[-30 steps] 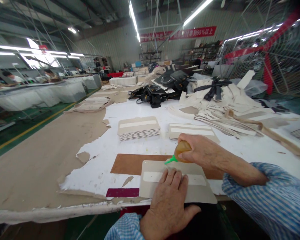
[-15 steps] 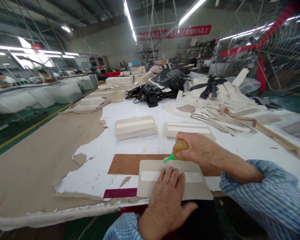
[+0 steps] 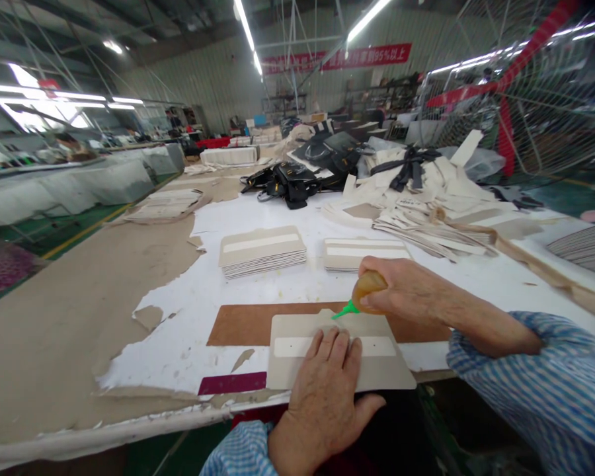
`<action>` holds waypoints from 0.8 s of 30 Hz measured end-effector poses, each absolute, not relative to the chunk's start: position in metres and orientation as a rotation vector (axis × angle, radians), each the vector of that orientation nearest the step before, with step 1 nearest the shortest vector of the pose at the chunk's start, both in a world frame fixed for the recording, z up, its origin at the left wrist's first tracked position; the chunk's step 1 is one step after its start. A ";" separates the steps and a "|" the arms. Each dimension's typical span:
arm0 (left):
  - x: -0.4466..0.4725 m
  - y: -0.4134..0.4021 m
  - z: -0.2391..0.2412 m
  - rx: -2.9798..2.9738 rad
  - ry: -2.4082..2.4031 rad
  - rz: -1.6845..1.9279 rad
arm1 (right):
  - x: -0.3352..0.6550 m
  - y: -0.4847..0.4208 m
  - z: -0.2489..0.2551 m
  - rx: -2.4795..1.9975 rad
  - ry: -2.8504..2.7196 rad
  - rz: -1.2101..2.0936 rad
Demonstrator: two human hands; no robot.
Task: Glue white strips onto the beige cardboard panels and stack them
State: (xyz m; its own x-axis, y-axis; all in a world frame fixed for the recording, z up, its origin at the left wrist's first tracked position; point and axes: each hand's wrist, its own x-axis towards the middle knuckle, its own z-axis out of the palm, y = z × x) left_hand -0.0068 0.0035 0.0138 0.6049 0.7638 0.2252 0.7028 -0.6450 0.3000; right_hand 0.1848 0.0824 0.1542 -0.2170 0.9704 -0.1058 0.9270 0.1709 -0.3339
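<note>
A beige panel (image 3: 297, 371) with a white strip (image 3: 285, 347) across it lies at the table's front edge. My left hand (image 3: 324, 390) rests flat on it, fingers stretched over the strip. In my right hand (image 3: 406, 289) is an amber squeeze bottle (image 3: 368, 287) with a green nozzle, which looks like a glue bottle. It is tilted, its nozzle tip at the panel's upper edge near a small tab. Partly under the panel lies a brown strip (image 3: 240, 324). A dark purple strip (image 3: 233, 383) lies left of the panel.
Two stacks of similar panels, a left stack (image 3: 262, 249) and a right stack (image 3: 367, 254), stand behind my hands. Farther back are black bags (image 3: 290, 182) and a heap of pale strips (image 3: 441, 198). A large fan (image 3: 510, 92) stands at the right.
The nozzle tip has moved a little to the right along the panel's upper edge. My left hand stays flat on the panel. A pinkish patterned shape has appeared at the far left.
</note>
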 end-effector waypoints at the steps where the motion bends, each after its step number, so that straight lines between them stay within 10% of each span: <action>1: -0.007 0.004 0.014 2.648 1.223 0.499 | 0.186 0.082 0.154 -1.885 -2.298 0.500; 24: -0.008 0.007 0.010 2.669 1.229 0.413 | 0.191 0.078 0.146 -1.841 -2.235 0.520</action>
